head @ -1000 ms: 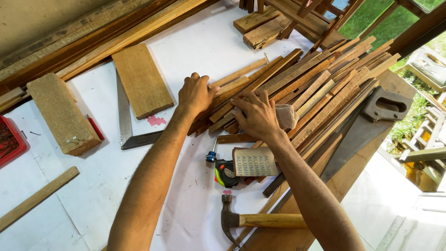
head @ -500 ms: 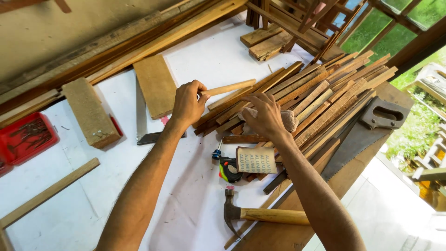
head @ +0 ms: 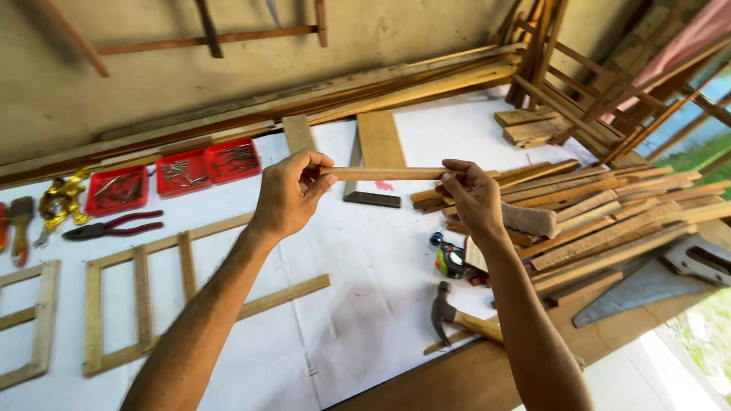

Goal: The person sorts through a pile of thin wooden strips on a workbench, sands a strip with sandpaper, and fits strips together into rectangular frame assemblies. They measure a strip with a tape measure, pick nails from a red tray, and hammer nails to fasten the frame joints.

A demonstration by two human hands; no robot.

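Observation:
A thin wooden strip (head: pixel 384 173) is held level above the table, one end in each hand. My left hand (head: pixel 292 192) pinches its left end and my right hand (head: pixel 474 198) pinches its right end. To the right of my right hand lies a pile of similar wooden strips (head: pixel 601 217). Below my left forearm a wooden ladder-like frame (head: pixel 145 297) lies flat on the white table cover (head: pixel 365 304).
A hammer (head: pixel 457 318), a tape measure (head: pixel 451 260) and a handsaw (head: pixel 662 278) lie near the front right edge. Red trays of nails (head: pixel 175 175) and red-handled pliers (head: pixel 114 226) sit at the back left. Long planks (head: pixel 320 99) line the wall; a steel square (head: pixel 365 194) lies under a board.
Both hands lifted one strip out of the pile and raised it above the table. The view swung left, bringing the frame, trays and pliers into sight.

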